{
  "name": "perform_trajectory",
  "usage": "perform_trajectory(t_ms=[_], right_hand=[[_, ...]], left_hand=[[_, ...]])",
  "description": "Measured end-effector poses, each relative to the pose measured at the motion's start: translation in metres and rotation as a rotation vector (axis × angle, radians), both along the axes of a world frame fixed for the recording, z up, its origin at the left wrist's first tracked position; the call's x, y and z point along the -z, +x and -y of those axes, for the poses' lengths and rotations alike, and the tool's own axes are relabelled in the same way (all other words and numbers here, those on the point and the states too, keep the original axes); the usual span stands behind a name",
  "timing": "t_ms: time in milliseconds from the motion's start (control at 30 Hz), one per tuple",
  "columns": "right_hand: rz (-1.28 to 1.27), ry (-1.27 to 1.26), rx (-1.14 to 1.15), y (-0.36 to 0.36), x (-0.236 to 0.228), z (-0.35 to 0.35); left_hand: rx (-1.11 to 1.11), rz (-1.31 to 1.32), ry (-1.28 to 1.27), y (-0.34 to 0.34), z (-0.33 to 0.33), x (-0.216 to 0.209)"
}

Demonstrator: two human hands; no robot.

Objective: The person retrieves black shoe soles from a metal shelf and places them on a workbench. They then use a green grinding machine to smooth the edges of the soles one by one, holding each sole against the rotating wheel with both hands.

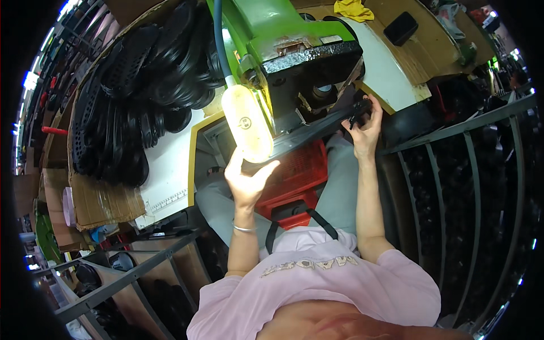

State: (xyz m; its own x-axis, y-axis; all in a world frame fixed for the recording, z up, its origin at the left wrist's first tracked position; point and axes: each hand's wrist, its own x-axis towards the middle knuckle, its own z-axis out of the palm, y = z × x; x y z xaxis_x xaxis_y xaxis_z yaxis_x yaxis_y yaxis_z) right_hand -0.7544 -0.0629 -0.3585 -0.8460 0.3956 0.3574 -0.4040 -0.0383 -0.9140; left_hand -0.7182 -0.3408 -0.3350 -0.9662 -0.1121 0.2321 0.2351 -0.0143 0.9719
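My right hand [365,131] is closed at the fingertips on a black clog [310,135], near a small strap-like part at its right end. The clog lies slantwise under the black head of a green machine [300,48], smooth side toward me and slightly blurred. My left hand [246,182] is beside the clog's other end, thumb and fingers spread. Its fingertips are partly hidden by a lit, oval yellow-white lamp [248,123] hanging in front of the machine, so contact with the clog is unclear.
A cardboard box [107,207] heaped with black clogs [127,102] stands on the white table at left. Between my legs is a red plastic basket [294,175]. Metal racks [447,127] flank me. A yellow cloth [354,9] and a black phone-like object [400,28] lie at back right.
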Motion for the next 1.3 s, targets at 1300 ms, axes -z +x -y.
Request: perform_trajectory(t_ms=[1300], right_hand=[[0.295,-0.285,-0.393,0.037,0.135,0.089]], left_hand=[[-0.013,-0.131,-0.043,-0.020,-0.034,0.056]])
